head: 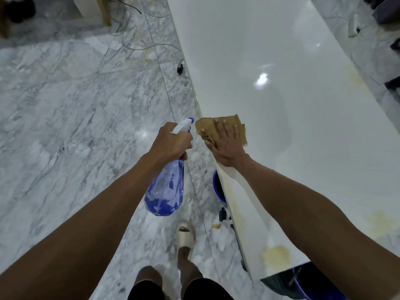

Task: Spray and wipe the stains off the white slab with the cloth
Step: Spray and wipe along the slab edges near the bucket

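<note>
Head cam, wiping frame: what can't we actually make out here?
- Slab under the cloth: hidden by the cloth and right hand, so no telling if a stain lies there.
- Spray bottle trigger: covered by the left hand; squeeze unclear.
- Blue bucket: mostly hidden behind the slab's edge.
- Stain near the right edge: cut off by the frame.
- Small dark thing on the floor: too small to identify.

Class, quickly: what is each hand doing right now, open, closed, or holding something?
Left hand: closed around the neck of the blue spray bottle.
Right hand: open, fingers flat, pressing the brown cloth onto the white slab.
</note>
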`<state>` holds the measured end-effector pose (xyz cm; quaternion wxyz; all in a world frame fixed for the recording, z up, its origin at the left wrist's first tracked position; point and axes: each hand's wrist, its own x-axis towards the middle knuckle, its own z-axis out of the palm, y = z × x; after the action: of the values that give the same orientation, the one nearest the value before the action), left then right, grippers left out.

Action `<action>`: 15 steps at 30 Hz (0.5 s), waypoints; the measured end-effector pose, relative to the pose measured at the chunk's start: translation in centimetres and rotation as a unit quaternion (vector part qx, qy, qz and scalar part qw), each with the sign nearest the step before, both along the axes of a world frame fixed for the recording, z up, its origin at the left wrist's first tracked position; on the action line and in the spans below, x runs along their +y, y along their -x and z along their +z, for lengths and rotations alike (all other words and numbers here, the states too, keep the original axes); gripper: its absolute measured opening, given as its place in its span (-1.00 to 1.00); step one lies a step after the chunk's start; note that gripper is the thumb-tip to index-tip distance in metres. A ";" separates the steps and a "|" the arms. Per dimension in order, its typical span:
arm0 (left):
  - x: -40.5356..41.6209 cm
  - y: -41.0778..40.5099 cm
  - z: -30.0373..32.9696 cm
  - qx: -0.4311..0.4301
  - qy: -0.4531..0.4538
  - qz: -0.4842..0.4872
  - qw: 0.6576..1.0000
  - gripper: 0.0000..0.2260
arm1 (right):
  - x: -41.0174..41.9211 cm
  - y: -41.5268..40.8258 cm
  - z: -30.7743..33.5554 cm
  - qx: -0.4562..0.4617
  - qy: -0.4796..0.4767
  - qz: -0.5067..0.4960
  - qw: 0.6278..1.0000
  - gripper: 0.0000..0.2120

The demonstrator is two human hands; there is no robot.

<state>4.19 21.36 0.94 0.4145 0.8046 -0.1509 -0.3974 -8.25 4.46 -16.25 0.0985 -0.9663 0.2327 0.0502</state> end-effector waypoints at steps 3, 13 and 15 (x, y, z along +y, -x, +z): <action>1.9 3.2 0.0 0.004 0.000 -0.002 1.000 -0.87 | 2.1 3.5 0.0 -0.001 0.003 0.006 1.000 -0.46; 11.5 17.1 -1.1 0.018 0.032 -0.008 0.999 -0.68 | 10.1 16.9 0.7 0.012 -0.001 -0.012 1.000 -0.28; 13.2 19.9 -1.4 0.023 0.031 -0.014 0.999 -0.72 | 11.8 19.5 1.1 0.008 -0.002 -0.009 1.000 -0.34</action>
<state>-15.71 34.58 -0.46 0.4371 0.7801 -0.1647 -0.4163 -27.71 16.21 -15.20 0.0986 -0.9635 0.2422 0.0570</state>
